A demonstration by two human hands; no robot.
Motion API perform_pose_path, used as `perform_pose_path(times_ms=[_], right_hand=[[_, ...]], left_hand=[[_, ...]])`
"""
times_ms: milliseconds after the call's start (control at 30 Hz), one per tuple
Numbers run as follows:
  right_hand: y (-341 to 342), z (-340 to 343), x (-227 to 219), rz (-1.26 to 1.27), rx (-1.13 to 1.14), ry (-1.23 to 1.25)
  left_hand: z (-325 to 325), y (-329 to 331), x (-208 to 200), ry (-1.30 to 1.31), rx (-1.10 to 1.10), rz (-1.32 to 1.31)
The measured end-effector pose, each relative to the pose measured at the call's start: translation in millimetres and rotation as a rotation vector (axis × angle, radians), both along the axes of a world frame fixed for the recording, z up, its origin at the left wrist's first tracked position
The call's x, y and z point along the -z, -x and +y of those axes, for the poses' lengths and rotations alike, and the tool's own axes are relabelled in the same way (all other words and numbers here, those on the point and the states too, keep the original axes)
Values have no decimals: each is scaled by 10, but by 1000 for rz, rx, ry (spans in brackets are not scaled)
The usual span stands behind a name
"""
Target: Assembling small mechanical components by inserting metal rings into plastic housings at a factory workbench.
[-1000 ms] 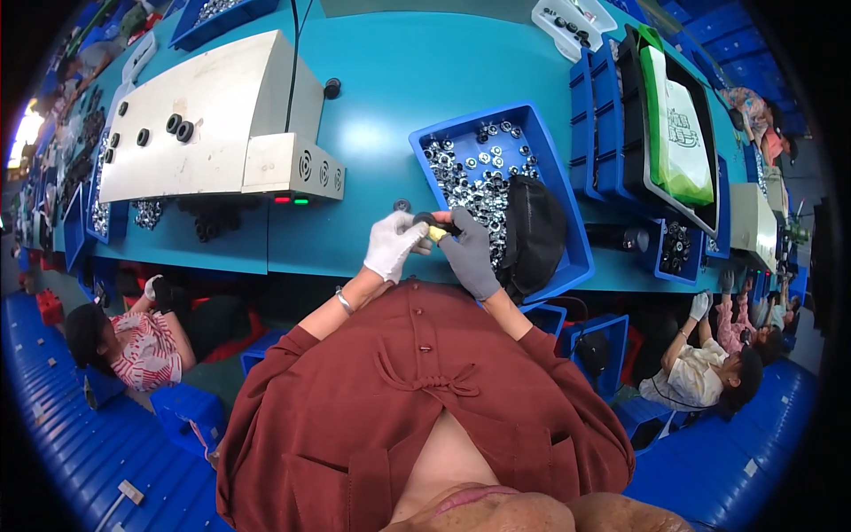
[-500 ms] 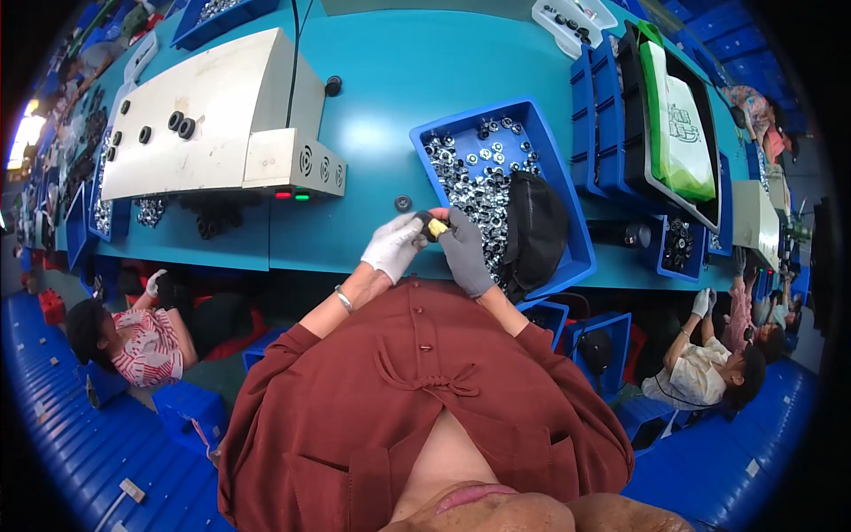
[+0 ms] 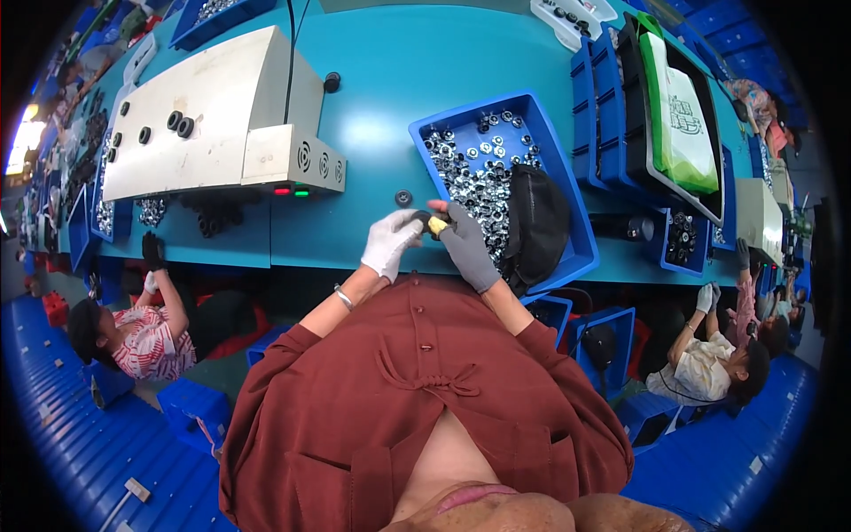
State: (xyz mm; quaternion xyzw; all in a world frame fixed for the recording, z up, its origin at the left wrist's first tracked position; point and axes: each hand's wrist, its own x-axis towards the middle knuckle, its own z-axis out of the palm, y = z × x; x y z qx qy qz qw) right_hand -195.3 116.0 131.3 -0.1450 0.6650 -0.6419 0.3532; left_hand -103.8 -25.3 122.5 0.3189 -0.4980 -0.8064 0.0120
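Observation:
My left hand (image 3: 391, 244), in a white glove, pinches a small round black part (image 3: 423, 217) in front of my chest. My right hand (image 3: 468, 248), in a grey glove with some fingertips bare, is closed on a small yellow piece (image 3: 437, 225) held against the black part. The fingers partly hide both, so the yellow piece's exact kind is unclear. Just beyond my hands, a small black wheel-like part (image 3: 403, 197) lies on the table. Right beside my right hand is a blue tray (image 3: 567, 204) of shiny metal parts (image 3: 474, 191), with a black cloth item (image 3: 539, 222) inside.
A cream machine (image 3: 199, 115) with black rings on top stands at left on the teal table (image 3: 381, 80). Stacked blue bins (image 3: 594, 115) and a black crate (image 3: 638, 133) holding a green-white bag (image 3: 683, 115) stand at right. Co-workers (image 3: 146, 337) sit on both sides.
My hands stay nearly in place, with small finger shifts around the black part and yellow piece. The co-worker at left has raised a black-gloved hand to the table edge.

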Motion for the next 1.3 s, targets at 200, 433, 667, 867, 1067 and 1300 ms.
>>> perform_pose_path(times_ms=[200, 433, 667, 867, 1067, 1300], right_hand=[[36, 8, -85, 183, -75, 31], [-38, 28, 37, 409, -66, -20], [-39, -7, 109, -129, -28, 83], [-75, -27, 46, -92, -104, 47], [-117, -13, 92, 129, -105, 0], [-75, 7, 141, 413, -107, -64]], left_hand=[[20, -17, -14, -26, -11, 56], [-38, -11, -25, 5, 45, -125], [-69, -54, 34, -203, -18, -80], [-154, -77, 208, -189, 14, -129], [-138, -88, 162, -250, 103, -113], [-31, 29, -25, 67, 111, -177]])
